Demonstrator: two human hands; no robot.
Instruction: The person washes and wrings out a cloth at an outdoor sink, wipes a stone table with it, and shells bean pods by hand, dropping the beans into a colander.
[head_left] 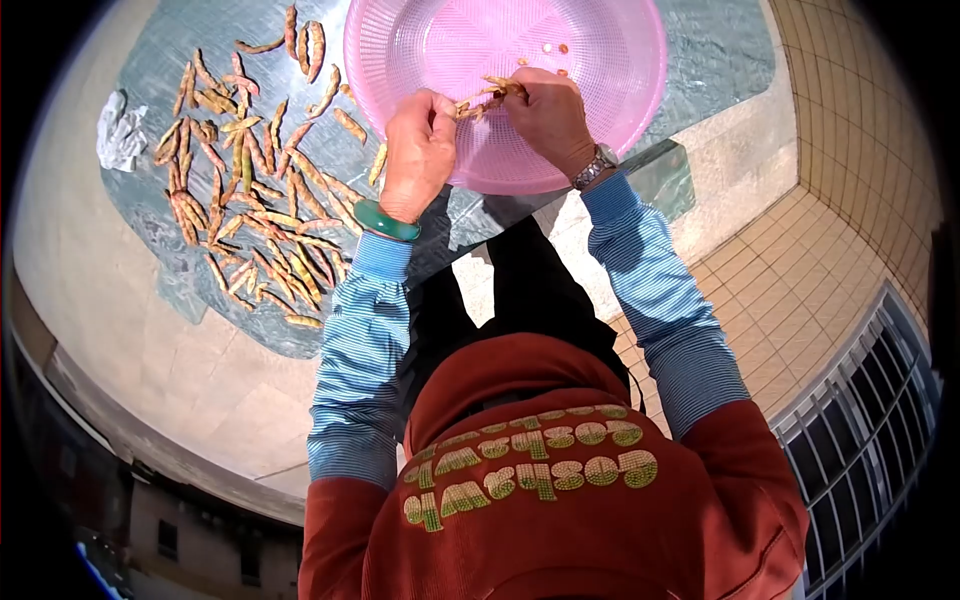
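Observation:
A dry bean pod [478, 104] is stretched between my two hands, over the near left part of a pink mesh basket [510, 178]. My left hand [420, 145], with a green bangle at its wrist, pinches one end. The other end is gripped by my right hand [549, 112], whose wrist carries a metal watch. A few small beans [563, 48] lie inside the basket, beyond my right hand. Many speckled pods [247, 160] are spread on the green stone tabletop [140, 80] to the left of my hands.
Crumpled white tissue [121, 132] lies at the table's left edge. The table's near edge runs just in front of my legs. A tiled floor [745, 265] and a barred metal grille [860, 420] are at the right.

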